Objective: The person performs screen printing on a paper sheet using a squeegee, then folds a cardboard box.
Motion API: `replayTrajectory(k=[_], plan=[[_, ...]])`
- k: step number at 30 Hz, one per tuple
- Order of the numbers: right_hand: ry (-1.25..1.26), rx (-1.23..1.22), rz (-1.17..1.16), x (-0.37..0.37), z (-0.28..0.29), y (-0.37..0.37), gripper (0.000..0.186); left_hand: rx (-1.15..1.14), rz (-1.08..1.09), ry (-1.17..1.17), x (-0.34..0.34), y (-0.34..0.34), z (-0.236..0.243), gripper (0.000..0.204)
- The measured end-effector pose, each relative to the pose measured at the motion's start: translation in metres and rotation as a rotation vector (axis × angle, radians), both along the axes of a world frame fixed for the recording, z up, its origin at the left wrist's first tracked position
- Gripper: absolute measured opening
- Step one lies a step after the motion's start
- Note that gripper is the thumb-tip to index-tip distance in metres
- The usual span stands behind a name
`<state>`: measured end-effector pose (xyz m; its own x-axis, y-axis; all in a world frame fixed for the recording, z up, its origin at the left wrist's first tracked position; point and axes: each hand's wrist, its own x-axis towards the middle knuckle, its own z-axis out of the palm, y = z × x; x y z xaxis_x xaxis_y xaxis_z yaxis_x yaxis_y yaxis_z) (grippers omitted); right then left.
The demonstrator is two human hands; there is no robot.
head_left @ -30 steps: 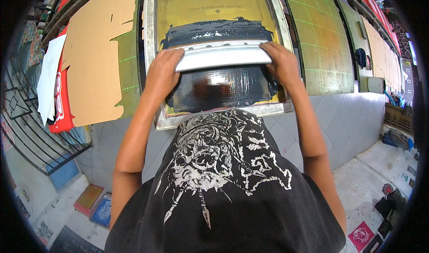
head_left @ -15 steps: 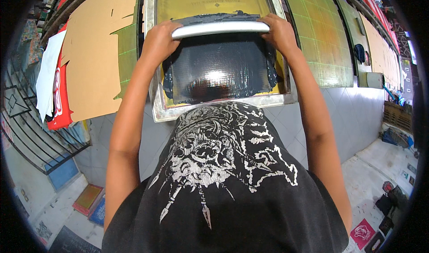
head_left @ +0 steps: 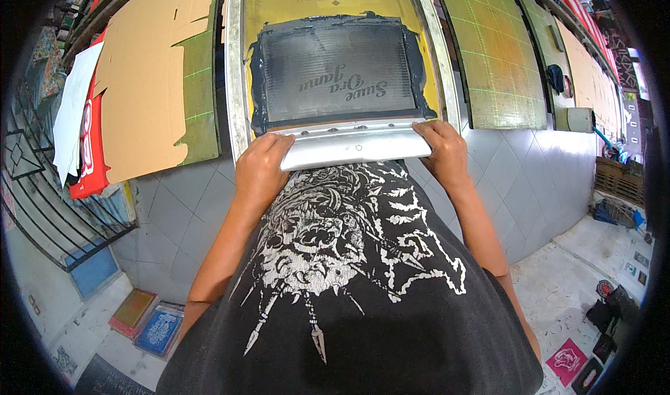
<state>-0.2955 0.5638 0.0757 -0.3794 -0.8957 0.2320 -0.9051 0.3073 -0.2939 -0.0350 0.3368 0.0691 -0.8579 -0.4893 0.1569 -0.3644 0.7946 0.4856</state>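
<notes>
A wide silver-handled squeegee lies across the near end of a screen printing frame, close to my shirt. My left hand is closed round its left end, thumb on top. At its right end my right hand grips it the same way. Yellow mesh fills the frame. A dark ink rectangle covers the mesh's middle, with thick ink ridges along its sides and far edge. Lettering shows through this ink. The squeegee's blade edge is hidden under the handle.
Left of the frame, torn cardboard lies over a green board, beside white paper and red cloth. To the right is a green gridded board. A grey tiled wall drops below the table; small frames stand on the floor.
Both hands have drawn the squeegee from the far edge of the ink toward my body, and its handle has tilted. The glossy ink behind it is now thinner, with lettering visible.
</notes>
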Motion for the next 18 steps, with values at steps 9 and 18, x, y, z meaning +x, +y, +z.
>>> replayTrajectory(k=[9,18], plan=[[0.028,-0.083,0.012,0.013,-0.014,0.013,0.048,0.033,-0.046,0.003,0.012,0.013,-0.004,0.058],[-0.132,-0.086,0.046,0.016,-0.019,0.028,0.074,0.326,-0.106,-0.07,0.024,0.001,0.026,0.066]])
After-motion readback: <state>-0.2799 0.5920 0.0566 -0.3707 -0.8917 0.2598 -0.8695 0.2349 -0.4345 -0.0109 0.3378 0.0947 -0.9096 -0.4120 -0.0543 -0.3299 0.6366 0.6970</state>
